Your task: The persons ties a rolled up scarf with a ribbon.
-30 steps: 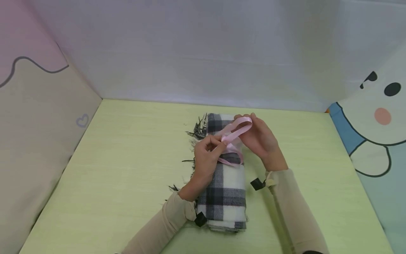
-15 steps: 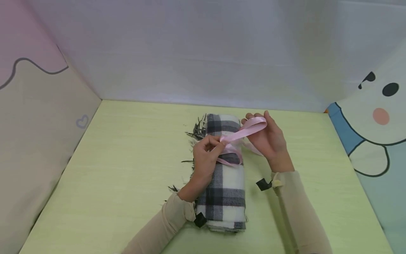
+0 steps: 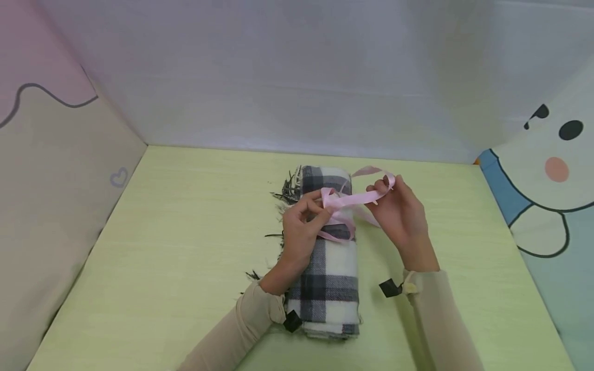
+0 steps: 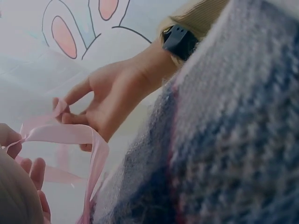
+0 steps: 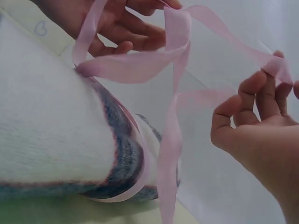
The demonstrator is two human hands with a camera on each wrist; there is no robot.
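With your left hand (image 3: 299,232) pinching the pink ribbon (image 3: 352,200) above the folded plaid cloth (image 3: 327,273) and your right hand (image 3: 403,216) pinching it farther along, anchor the left grip and smooth out twists.

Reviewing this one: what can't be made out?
Head: part of the fringe, behind the left hand and sleeve.
Left wrist: part of that hand, cut off by the left edge.
Right wrist: exactly how the right hand grips the pink ribbon, cropped by the right edge; the ribbon's lower end, cropped by the bottom.
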